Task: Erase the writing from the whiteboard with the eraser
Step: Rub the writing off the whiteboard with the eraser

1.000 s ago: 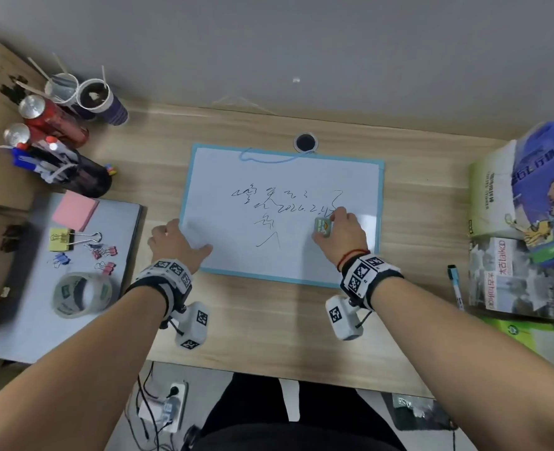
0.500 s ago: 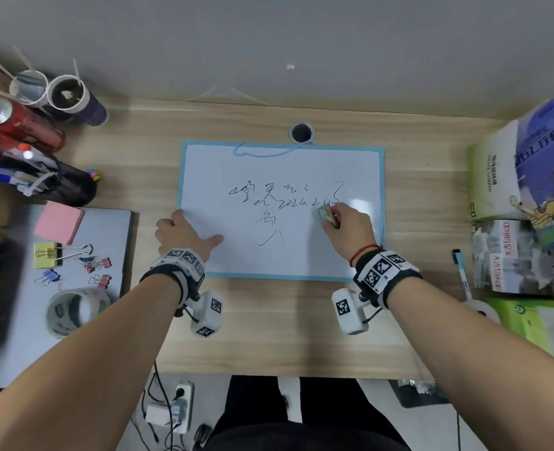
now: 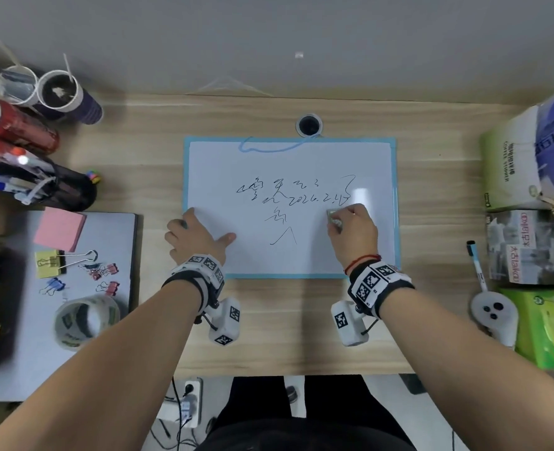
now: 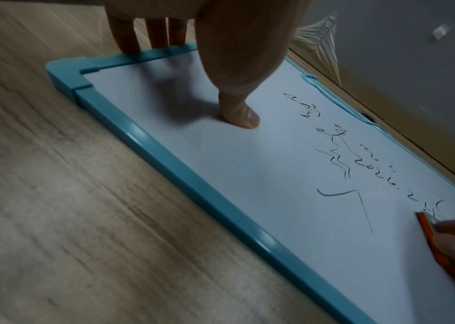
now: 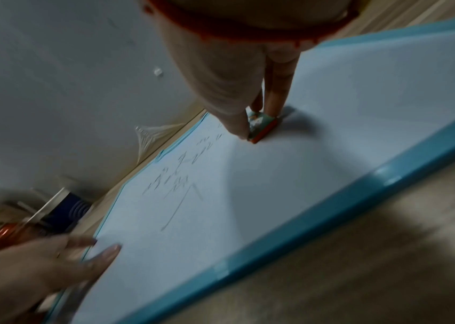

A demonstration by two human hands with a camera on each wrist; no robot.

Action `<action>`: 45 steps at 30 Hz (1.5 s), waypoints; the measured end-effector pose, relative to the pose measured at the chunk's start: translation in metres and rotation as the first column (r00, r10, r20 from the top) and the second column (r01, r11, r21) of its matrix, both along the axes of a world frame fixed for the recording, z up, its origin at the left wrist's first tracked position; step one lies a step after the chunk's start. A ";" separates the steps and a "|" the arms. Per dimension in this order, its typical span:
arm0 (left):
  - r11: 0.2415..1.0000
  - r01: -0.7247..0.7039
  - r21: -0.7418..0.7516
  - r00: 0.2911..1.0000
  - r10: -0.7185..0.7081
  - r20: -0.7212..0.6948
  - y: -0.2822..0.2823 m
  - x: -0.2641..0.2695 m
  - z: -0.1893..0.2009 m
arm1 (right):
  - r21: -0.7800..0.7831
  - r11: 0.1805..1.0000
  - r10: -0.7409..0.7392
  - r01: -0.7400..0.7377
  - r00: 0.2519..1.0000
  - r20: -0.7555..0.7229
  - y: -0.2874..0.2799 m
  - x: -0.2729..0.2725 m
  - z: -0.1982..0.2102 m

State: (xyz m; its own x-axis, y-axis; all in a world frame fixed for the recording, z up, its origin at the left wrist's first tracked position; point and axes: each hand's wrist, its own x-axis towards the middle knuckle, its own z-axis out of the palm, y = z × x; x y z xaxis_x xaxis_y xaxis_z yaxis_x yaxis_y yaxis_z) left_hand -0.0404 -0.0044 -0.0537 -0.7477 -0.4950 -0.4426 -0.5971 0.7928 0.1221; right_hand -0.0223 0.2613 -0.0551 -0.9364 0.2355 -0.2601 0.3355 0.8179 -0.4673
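You are pinning the whiteboard (image 3: 301, 255) flat on the desk (image 3: 269, 320) with your left hand (image 3: 197, 236), fingers spread over its left frame edge and thumb pressing the white surface, holding nothing, probably so the board cannot slide under the rubbing. Your right hand (image 3: 353, 232) is pinching the small eraser (image 3: 333, 217) between thumb and fingertips, setting it on the board just below the right end of the writing (image 3: 288, 196). The black strokes are all showing unwiped, so the first pass looks about to begin.
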 end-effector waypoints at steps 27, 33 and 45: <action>0.999 0.039 0.023 0.998 -0.038 -0.060 -0.009 0.005 -0.007 | -0.079 0.914 0.399 -0.399 0.917 -0.019 -0.077 0.046 -0.001; 0.999 0.038 0.028 0.997 -0.035 -0.070 -0.009 0.006 -0.007 | 0.002 0.990 0.143 -0.143 0.988 -0.061 -0.033 0.021 -0.003; 1.000 0.017 0.016 0.999 -0.016 -0.033 -0.011 0.002 -0.007 | -0.034 0.955 0.292 -0.293 0.956 -0.042 -0.052 0.003 -0.005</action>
